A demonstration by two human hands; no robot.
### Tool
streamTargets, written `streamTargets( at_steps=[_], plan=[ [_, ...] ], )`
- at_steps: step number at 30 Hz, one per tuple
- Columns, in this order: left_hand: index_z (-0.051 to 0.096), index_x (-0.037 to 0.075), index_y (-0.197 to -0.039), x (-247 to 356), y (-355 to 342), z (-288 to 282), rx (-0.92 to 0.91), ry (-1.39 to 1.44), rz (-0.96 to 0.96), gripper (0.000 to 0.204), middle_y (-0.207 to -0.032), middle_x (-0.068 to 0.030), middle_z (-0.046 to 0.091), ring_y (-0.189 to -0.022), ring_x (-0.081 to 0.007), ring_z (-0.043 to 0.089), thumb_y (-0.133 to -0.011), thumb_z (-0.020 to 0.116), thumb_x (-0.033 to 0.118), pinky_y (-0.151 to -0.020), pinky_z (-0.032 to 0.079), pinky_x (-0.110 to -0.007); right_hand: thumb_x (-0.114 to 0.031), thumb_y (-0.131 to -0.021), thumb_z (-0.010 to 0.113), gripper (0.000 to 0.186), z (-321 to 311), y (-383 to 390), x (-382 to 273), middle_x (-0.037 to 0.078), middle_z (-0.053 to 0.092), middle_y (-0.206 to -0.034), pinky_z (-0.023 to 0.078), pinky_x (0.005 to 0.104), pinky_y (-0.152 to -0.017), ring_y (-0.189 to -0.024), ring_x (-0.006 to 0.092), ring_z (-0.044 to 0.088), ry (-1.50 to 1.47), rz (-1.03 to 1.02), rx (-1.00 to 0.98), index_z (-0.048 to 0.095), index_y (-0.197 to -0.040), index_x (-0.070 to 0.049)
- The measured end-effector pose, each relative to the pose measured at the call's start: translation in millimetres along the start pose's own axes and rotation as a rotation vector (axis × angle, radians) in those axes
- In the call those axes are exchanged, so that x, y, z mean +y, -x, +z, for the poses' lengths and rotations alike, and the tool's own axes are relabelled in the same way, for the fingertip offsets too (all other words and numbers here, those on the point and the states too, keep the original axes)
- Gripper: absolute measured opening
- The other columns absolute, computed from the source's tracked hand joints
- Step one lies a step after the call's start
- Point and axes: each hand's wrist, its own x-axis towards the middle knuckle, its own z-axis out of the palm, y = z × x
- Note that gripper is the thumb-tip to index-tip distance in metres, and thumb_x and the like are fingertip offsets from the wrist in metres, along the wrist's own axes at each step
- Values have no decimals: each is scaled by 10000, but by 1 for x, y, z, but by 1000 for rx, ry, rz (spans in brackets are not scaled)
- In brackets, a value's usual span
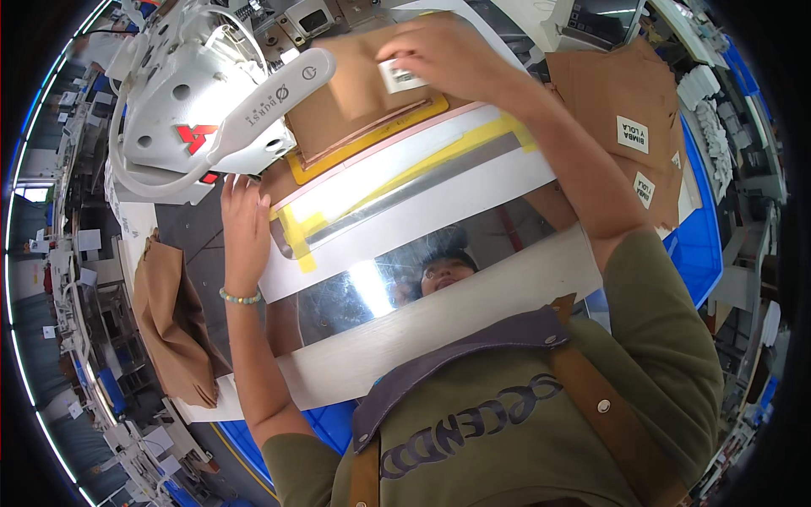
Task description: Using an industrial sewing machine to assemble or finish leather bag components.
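Note:
Under the head of a white sewing machine [203, 93] lies a brown fabric piece [338, 122], partly framed by a yellow template [372, 139]. My right hand [439, 59] reaches over its far side, fingers bent together at a white printed label [401, 78]. The fabric beside those fingers is blurred and seems pinched by them; the exact grip is partly hidden. My left hand [246, 211] rests at the template's left end, close to the machine, with its fingers stretched out. Yellow tape [296, 237] crosses the white sheet [405, 215] in front.
At the right, brown fabric pieces with white labels [632, 133] are stacked beside a blue bin [701, 228]. Folded brown fabric [173, 325] hangs at the left edge. A shiny metal plate [338, 300] lies nearest me. A control screen [600, 19] stands at the back right.

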Motion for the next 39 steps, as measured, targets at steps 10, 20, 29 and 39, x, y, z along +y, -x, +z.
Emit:
streamTargets(
  at_steps=[10, 20, 29, 39],
  plan=[
    [696, -22, -1341, -14, -50, 28, -61, 241, -36, 364, -1427, -268, 615, -1335, -447, 528, -1112, 540, 214, -1190, 374, -494, 18, -764, 716, 145, 96, -59, -26, 131, 771, -972, 631, 446, -805, -1024, 333, 723, 233, -183, -156, 801, -865, -43],
    [610, 64, -1491, 8, -73, 22, -80, 266, 132, 394, -1596, -85, 580, -1474, -268, 533, -1109, 567, 150, -1242, 381, -401, -108, -901, 726, 215, 79, -41, -35, 114, 738, -1156, 590, 443, -937, -1132, 300, 707, 192, -89, -272, 814, -1098, -98],
    [648, 18, -1390, -26, -84, 44, -45, 544, 61, 313, -1467, -93, 660, -1376, -224, 576, -1120, 534, 127, -1204, 397, -372, -458, -928, 787, 511, -98, 117, -53, 80, 604, -1524, 441, 470, -1188, -1432, 325, 526, 228, 58, 166, 740, -1330, -146],
    [580, -34, -1472, -97, -81, 75, -70, 393, -124, 400, -1540, -109, 609, -1408, -241, 533, -1135, 548, 180, -1212, 356, -362, -666, -905, 722, 878, -149, 320, -14, 145, 265, -1761, 179, 645, -1296, -1617, 422, 228, 577, 428, 6, 489, -1622, -216]
  ],
)
